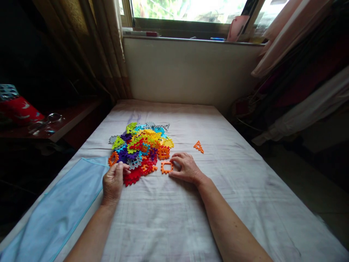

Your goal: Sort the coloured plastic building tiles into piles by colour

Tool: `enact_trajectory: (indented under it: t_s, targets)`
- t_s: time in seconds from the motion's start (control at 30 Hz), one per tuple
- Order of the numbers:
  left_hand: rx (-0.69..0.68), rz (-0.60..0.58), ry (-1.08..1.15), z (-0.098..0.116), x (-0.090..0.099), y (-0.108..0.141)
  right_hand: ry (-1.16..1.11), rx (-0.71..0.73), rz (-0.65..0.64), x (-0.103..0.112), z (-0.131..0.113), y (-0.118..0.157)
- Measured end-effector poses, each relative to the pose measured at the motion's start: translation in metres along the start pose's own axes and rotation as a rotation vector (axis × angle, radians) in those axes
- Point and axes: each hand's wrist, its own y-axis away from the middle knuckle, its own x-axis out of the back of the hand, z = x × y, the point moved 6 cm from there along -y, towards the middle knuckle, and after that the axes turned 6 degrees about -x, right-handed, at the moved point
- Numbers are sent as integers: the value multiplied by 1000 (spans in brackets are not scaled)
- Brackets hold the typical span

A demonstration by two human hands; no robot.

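Observation:
A heap of colourful plastic pieces (144,143) with toothed edges lies on the pale sheet. My right hand (185,168) is just right of the heap, its thumb and fingers on the right edge of an orange square frame (167,167). Above that frame, an orange window-like piece (163,153) rests at the heap's edge. My left hand (114,181) is at the heap's lower left, fingers curled together beside a red piece (132,177); what they hold, if anything, is hidden. An orange triangle (199,146) lies apart, beyond my right hand.
A light blue cloth (68,200) covers the left side of the bed sheet (169,229). To the left stands a dark wooden table (73,118) with a red object (21,110) and glasses (54,117). A wall and window are ahead; clothes hang at right.

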Motion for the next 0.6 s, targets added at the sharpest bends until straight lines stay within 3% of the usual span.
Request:
enact_trajectory:
  t_s: [0.37, 0.5, 0.6]
  targets:
    - [-9, -8, -25, 6, 0, 2, -23, -4, 62, 3, 6, 0]
    - [-16, -6, -18, 8, 0, 2, -59, -104, 122, 16, 29, 2]
    - [-20, -13, -22, 9, -1, 2, 0, -260, 271, 34, 54, 7]
